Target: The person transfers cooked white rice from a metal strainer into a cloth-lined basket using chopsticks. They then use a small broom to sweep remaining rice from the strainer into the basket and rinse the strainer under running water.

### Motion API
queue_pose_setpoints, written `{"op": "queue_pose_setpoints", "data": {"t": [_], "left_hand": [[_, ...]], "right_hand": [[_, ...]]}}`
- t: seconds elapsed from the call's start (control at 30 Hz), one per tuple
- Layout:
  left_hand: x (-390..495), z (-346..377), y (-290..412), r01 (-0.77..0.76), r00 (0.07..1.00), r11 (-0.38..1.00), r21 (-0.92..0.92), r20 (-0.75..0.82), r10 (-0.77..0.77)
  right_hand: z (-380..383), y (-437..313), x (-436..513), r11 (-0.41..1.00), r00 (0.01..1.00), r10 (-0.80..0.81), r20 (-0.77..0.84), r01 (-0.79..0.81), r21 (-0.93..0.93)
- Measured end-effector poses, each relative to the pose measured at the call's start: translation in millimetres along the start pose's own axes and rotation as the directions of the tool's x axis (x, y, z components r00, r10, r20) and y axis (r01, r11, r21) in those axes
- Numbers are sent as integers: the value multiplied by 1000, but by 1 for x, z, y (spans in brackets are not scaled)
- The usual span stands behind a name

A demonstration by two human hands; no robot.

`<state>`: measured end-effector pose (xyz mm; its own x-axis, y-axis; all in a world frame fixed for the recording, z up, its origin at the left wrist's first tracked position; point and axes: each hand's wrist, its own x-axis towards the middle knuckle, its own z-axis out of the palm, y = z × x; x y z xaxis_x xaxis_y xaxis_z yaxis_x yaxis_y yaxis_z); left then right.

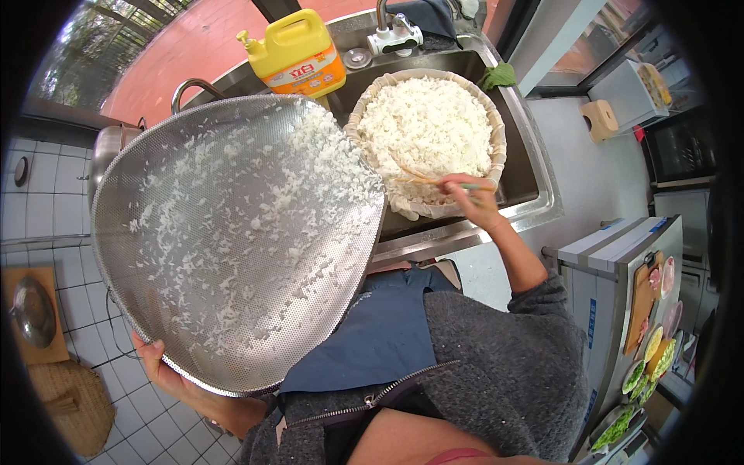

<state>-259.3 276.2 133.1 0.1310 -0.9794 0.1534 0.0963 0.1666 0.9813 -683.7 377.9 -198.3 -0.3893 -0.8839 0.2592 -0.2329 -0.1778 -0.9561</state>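
My left hand point(156, 361) grips the rim of a large perforated metal strainer point(244, 325) at its lower left. The strainer tilts, and loose cooked rice point(322, 148) clings to its mesh, thickest near the upper right edge by the sink. Chopsticks point(415, 180) are held in my right hand point(474, 200), their tips at the rice point(427, 125) in a round, cloth-lined basket point(499, 136). This basket sits in the sink, heaped with white rice. The strainer's right edge overlaps or touches the basket's left side; which one I cannot tell.
The steel sink point(537, 186) has a faucet point(395, 40) at its back and a green cloth point(499, 75) on its right rim. A yellow detergent jug point(302, 55) stands left of the faucet. At right, a counter point(616, 302) bears a cutting board point(642, 302) and several dishes of chopped food.
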Motion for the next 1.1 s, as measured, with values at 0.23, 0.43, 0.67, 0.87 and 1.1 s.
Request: {"op": "queue_pose_setpoints", "data": {"t": [0.23, 0.43, 0.67, 0.87, 1.1], "left_hand": [[12, -18, 3, 115, 993, 983, -142, -23, -120], [7, -24, -1, 90, 980, 981, -173, 193, -56], [5, -25, 5, -81, 982, 997, 10, 170, 78], [-6, -18, 0, -45, 993, 997, -62, 110, 52], [-13, -16, -1, -45, 993, 998, -46, 109, 50]], "right_hand": [[1, -16, 13, 997, 989, -1, -147, -11, -77], [1, -28, -10, 994, 994, 32, -102, -21, 108], [-21, -6, 51, 904, 882, 235, -409, -44, 426], [-68, 14, -6, 873, 725, 420, -545, -158, 462], [-65, -8, -25, 914, 738, 311, -599, -60, 401]]}}
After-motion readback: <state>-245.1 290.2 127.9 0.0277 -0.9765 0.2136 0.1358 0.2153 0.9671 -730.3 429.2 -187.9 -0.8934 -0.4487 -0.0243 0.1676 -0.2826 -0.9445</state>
